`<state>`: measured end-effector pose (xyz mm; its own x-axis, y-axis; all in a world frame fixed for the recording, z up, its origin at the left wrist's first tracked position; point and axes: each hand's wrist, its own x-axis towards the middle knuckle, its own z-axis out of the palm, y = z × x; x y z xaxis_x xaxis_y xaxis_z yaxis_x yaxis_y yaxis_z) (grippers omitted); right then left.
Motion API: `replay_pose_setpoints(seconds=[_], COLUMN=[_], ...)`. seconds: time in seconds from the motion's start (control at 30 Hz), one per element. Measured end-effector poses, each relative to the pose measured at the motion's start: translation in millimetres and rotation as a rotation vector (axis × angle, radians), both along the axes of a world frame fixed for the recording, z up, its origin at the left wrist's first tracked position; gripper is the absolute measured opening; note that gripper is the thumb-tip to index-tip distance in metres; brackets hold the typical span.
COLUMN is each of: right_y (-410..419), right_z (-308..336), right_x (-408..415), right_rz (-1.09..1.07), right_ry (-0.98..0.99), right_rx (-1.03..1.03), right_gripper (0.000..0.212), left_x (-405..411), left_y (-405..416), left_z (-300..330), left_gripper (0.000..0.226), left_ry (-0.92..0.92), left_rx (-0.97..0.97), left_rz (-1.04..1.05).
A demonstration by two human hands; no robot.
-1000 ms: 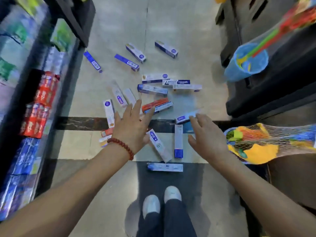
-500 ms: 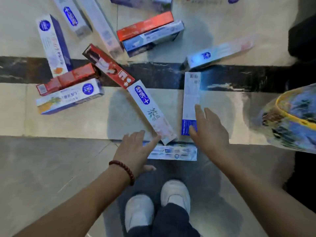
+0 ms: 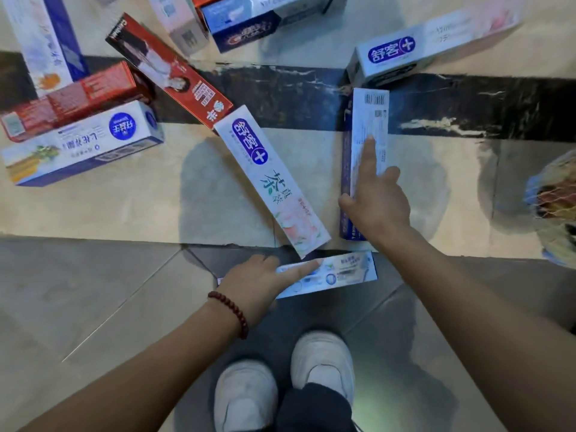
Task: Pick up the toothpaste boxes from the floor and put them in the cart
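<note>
The left hand (image 3: pixel 258 283) is lying spread on the nearest pale blue toothpaste box (image 3: pixel 336 272) on the floor, grip wide, nothing held yet. The right hand (image 3: pixel 377 201) is pressing an upright white-and-blue barcode-side box (image 3: pixel 369 126), fingers open, likely steadying both to lift together. The cart is not showing.

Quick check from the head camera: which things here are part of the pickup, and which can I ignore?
Part of the job:
- barcode-side box under the right hand
- pale blue box by the shoes, touched by the left hand
- white peach-print box
- red box
- the other scattered boxes; cart not in view

Ignore:
- mesh bag
- white shoes
- bead bracelet
</note>
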<state>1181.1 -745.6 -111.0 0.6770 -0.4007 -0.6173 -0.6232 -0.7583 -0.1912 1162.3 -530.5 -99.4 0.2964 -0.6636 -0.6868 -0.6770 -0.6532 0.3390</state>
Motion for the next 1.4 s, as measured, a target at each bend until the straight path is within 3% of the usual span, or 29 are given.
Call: replay_pose_setpoints(seconds=[0.23, 0.47, 0.63, 0.83, 1.03, 1.17, 1.3, 1.4], right_y=[-8, 16, 42, 58, 65, 76, 82, 82], right_z=[72, 190, 304, 461, 622, 718, 809, 861], right_x=[-24, -37, -32, 1, 34, 37, 35, 37], right_rz=[0.1, 0.104, 0.087, 0.165, 0.224, 0.23, 0.255, 0.238], right_ry=[0.003, -0.073, -0.238, -0.399, -0.49, -0.565, -0.715, -0.863], right_rx=[0.014, 0.183, 0.276, 0.319, 0.39, 0.433, 0.499, 0.596], right_gripper=[0.081, 0.078, 0.081, 0.084, 0.082, 0.083, 0.107, 0.08], left_x=[8, 12, 33, 65, 90, 96, 98, 93], left_y=[27, 64, 67, 77, 85, 93, 106, 116], left_z=[57, 168, 279, 429, 591, 688, 778, 842], left_gripper=[0.083, 0.074, 0.076, 0.072, 0.066, 0.084, 0.07, 0.083], left_ry=[-0.007, 0.141, 0.235, 0.297, 0.301, 0.288, 0.232, 0.206], left_rx=[0.012, -0.133, -0.452, -0.777, -1.063, -1.232, -1.37, -1.449], left_rz=[0.115, 0.721, 1.169, 1.484, 1.551, 1.586, 1.522, 1.445])
